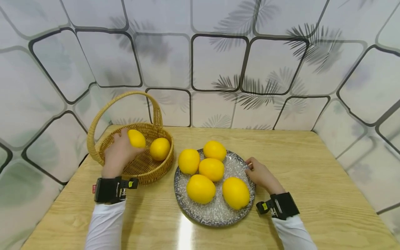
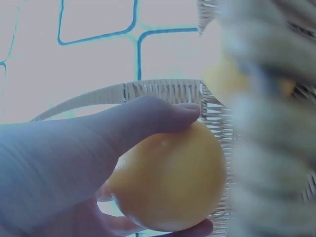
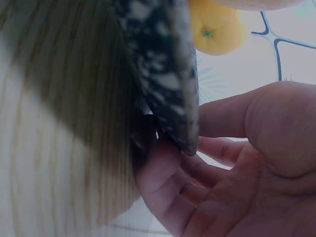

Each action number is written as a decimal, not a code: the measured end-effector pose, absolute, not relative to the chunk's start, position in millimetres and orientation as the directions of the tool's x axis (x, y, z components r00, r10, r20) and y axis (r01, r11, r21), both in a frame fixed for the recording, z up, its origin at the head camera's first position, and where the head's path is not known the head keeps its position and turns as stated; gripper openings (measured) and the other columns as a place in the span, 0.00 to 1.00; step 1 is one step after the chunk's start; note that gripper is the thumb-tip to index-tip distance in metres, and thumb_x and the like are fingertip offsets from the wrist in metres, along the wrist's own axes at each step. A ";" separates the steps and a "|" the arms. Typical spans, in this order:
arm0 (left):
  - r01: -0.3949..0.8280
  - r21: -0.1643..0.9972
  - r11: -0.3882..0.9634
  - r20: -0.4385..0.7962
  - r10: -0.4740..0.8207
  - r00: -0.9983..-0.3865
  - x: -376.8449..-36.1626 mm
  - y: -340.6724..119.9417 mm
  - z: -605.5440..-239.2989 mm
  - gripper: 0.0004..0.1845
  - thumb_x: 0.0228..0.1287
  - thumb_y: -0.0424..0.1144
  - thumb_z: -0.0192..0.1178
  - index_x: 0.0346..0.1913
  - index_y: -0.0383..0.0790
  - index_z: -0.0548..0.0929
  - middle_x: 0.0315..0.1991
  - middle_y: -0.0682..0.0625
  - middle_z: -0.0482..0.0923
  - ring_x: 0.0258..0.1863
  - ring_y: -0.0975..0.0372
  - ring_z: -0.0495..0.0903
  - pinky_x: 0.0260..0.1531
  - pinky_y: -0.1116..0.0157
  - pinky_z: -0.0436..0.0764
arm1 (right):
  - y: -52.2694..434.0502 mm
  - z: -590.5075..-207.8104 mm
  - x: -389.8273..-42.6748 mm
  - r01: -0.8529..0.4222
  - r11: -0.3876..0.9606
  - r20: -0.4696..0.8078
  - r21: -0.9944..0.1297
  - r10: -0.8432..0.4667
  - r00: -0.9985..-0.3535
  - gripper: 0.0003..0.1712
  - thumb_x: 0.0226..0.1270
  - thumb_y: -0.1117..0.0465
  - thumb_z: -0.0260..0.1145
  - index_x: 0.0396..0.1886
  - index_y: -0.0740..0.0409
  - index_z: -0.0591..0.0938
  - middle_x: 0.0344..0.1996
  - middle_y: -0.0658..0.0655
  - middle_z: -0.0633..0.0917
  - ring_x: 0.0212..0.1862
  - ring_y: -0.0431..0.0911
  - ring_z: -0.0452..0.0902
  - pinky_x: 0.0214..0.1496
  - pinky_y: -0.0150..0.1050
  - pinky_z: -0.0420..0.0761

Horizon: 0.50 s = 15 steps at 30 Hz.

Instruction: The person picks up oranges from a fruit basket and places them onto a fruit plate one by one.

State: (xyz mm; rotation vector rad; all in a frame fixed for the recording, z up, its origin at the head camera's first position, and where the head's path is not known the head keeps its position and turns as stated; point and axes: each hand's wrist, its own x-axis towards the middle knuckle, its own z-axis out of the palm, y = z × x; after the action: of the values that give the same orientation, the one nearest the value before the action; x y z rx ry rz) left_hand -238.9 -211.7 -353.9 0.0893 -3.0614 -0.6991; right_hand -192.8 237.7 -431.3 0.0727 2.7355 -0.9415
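Observation:
My left hand [image 1: 120, 152] holds a lemon [image 1: 136, 139] inside the wicker basket [image 1: 162, 171], under its arched handle. In the left wrist view the thumb lies over this lemon [image 2: 173, 177] and fingertips show beneath it. Another lemon [image 1: 160, 149] lies in the basket's right side. My right hand [image 1: 262, 175] grips the right rim of a speckled grey plate [image 1: 215, 217]. The right wrist view shows fingers under the plate's edge [image 3: 168, 74] and the thumb at its upper side. Several lemons, one at the front right [image 1: 235, 193], lie on the plate.
Basket and plate stand side by side on a light wooden table [image 1: 150, 222]. Behind and at both sides rise walls [image 1: 218, 62] with a dark-lined stone pattern and leaf prints. The basket's tall handle [image 1: 125, 94] arches over its opening.

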 end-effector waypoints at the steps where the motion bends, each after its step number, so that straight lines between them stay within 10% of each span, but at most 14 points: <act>1: -0.052 0.440 0.897 -0.002 -0.057 -0.998 -239.0 -210.4 -352.9 0.57 0.58 0.56 0.68 0.76 0.25 0.50 0.62 0.20 0.63 0.54 0.31 0.75 0.45 0.34 0.78 | 237.7 -430.7 -192.8 0.129 0.791 -0.250 -0.598 -0.031 -0.968 0.21 0.77 0.63 0.55 0.64 0.68 0.69 0.52 0.72 0.81 0.48 0.57 0.79 0.46 0.48 0.80; 15: -0.017 0.462 0.887 0.048 -0.044 -0.998 -233.9 -199.8 -339.3 0.58 0.59 0.57 0.69 0.79 0.30 0.49 0.68 0.20 0.60 0.58 0.30 0.73 0.48 0.33 0.78 | 237.7 -430.2 -192.9 0.136 0.788 -0.254 -0.600 -0.027 -0.967 0.21 0.77 0.63 0.56 0.65 0.67 0.69 0.52 0.71 0.81 0.47 0.56 0.78 0.47 0.48 0.80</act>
State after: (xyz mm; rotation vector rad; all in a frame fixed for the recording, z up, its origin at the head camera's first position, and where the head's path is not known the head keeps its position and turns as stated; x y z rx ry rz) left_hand -233.9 -199.8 -339.3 0.0485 -2.9961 -0.7322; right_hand -192.9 237.7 -430.2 0.0845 2.7300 -0.9443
